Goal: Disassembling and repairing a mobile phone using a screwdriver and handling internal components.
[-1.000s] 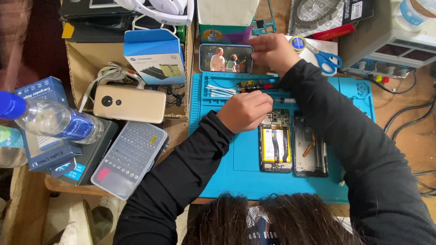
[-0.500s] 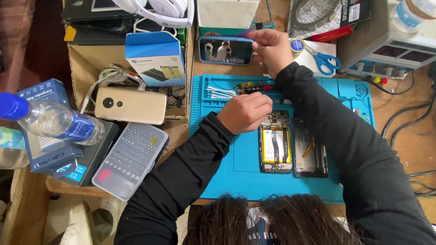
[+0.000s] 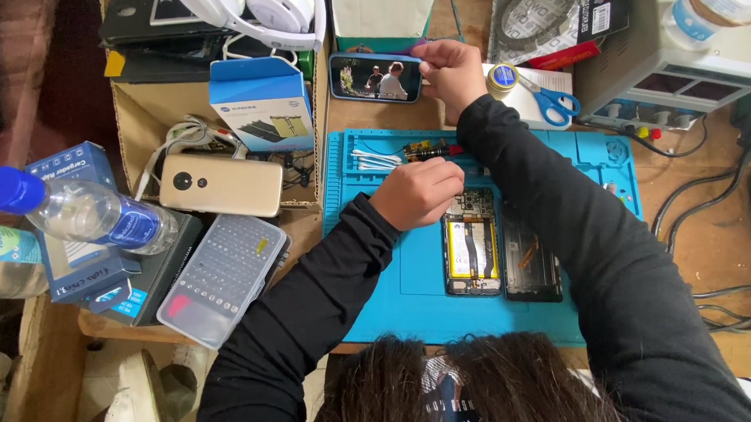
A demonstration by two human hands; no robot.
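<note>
Blue-cased phone point(image 3: 377, 77) pinched at its end by right hand point(image 3: 447, 71) fingers; left hand point(image 3: 418, 193) fisted, contents unclear.

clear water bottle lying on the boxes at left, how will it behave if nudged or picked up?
The water bottle lies on its side on stacked boxes, so a nudge would probably set it rolling off. Its round, smooth clear wall looks slippery and likely to flex under the fingers. It seems to hold water, so probably heavy for its size; the blue cap is on.
</note>
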